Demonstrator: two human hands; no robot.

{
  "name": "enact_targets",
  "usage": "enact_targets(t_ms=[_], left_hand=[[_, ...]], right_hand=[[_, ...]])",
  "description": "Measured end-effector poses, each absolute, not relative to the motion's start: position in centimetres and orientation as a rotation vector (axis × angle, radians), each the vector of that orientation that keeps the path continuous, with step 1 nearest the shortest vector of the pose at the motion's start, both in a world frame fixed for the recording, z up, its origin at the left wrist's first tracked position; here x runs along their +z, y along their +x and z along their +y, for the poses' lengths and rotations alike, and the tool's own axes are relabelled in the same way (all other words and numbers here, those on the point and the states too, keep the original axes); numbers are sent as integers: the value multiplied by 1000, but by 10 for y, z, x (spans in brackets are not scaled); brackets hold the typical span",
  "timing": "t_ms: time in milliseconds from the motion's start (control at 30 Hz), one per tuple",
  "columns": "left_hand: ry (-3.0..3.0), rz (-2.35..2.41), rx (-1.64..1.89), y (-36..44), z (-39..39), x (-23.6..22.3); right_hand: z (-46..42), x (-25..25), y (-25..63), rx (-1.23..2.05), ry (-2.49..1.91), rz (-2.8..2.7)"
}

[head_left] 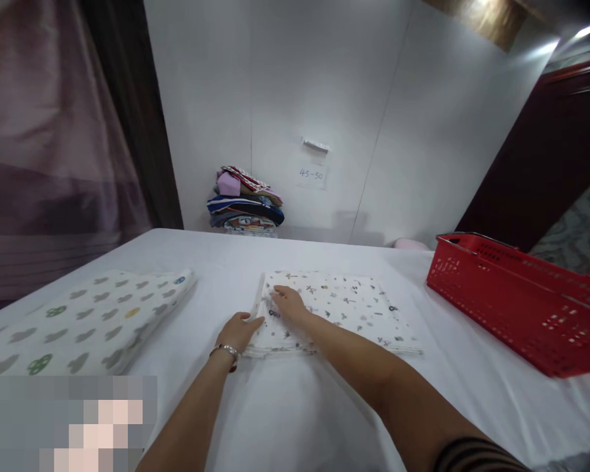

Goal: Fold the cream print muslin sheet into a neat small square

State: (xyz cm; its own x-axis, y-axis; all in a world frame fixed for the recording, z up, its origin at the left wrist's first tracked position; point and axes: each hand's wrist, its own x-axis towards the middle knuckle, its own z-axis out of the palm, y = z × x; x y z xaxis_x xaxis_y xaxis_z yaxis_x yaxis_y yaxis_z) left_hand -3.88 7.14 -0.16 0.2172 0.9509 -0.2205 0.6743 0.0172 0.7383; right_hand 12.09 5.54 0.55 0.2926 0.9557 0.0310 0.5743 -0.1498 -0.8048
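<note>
A folded white cloth [344, 308] with small printed motifs lies flat on the white-covered table in front of me. At its left edge is my left hand [238, 331], wearing a bracelet, with thumb and fingers apart and the thumb reaching over the cloth. My right hand [290, 303] rests on the cloth's upper left part, fingers stretched out on the fabric; some fingertips are hard to make out. Off to the left lies another folded white cloth [93, 314] with grey, green, yellow and blue mushroom-like prints; neither hand touches it.
A red plastic basket [511, 295] stands on the table [226, 262] at the right. Behind the table's far edge rises a stack of folded fabrics [246, 203] against the white wall. A paper label [312, 176] reading 45-50 hangs there. A pinkish curtain [54, 118] hangs left.
</note>
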Motion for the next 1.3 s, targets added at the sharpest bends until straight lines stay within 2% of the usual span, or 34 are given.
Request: enact_targets(t_ms=[300, 533, 833, 1000, 1167, 1300], left_hand=[[1585, 1429, 569, -19, 47, 23], [1717, 1471, 568, -5, 39, 24], [1692, 1480, 438, -49, 52, 0], [1718, 1460, 411, -49, 51, 0], [1733, 1484, 402, -58, 52, 6], [1719, 1484, 431, -72, 49, 9]], right_hand=[[58, 31, 118, 1126, -1815, -1198], [58, 45, 117, 1165, -1897, -1319], [13, 18, 161, 804, -1778, -1613], [-17, -10, 170, 378, -1504, -2104], [-26, -6, 151, 344, -1505, -1919], [-37, 8, 125, 421, -1417, -1992]])
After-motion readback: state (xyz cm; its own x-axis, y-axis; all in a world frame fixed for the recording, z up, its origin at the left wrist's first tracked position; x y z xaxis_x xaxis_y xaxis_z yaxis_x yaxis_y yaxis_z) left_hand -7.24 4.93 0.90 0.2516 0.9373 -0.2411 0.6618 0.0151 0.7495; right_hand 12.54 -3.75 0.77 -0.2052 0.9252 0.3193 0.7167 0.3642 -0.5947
